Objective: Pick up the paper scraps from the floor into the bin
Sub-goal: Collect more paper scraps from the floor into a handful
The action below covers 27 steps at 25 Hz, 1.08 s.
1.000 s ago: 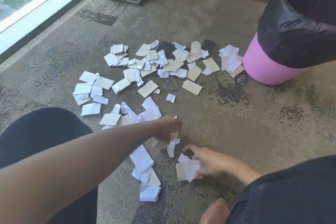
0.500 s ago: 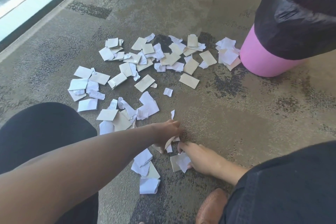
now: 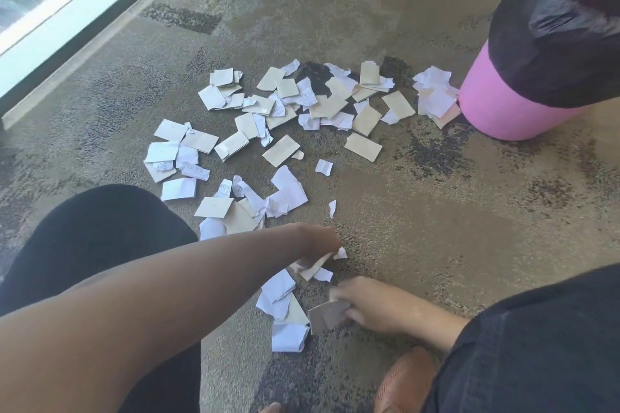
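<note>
Head view: paper scraps (image 3: 285,117) are spread on the floor (image 3: 436,228) ahead of both hands. A few are pinched by the left hand (image 3: 318,245); a tan scrap (image 3: 327,313) is gripped by the right hand (image 3: 369,307). The bin (image 3: 550,54) is well apart, ahead on the right hand's side.

Bare carpet (image 3: 436,238) between near scraps (image 3: 285,292) and pink bin (image 3: 496,117), scattered paper (image 3: 302,104) crowding the left.
</note>
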Motion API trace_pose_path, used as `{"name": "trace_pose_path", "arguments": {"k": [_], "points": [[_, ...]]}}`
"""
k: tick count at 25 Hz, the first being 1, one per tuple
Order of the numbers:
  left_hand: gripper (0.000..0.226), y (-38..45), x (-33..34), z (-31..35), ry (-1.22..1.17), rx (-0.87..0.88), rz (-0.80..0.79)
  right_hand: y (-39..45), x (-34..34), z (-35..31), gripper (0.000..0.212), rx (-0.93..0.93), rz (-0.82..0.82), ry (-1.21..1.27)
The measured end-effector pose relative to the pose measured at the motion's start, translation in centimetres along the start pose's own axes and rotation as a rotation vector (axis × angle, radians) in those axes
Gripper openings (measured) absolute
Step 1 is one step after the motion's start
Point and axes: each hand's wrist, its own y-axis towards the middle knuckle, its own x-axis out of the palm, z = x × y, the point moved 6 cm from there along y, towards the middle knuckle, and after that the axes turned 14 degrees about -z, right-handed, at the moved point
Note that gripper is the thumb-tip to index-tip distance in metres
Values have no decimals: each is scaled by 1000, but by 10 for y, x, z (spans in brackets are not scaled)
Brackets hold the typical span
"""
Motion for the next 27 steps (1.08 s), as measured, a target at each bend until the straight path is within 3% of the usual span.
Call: {"name": "trace_pose_path", "arguments": {"k": [2,4,5,10,18,27], "points": [[43,-1,1,0,-3,-7,-5,17,4,-22,18,-83,-14,66],[30,-4,2,-1,-33,-6,-6,39,6,-44,4,-157,41,15],[28,-5,2,-6,-84,-6,9,49,7,-52,9,-176,80,-29],[22,-30,-27,-65,-365,-131,190,82,-5,-71,11,-163,100,-30],[24,-58,-78,-96,-558,-97,464,82,29,-84,15,-217,-14,-220],[35,-57,-85,-91,-597,-63,507,61,46,-83,31,-199,2,-607]]}}
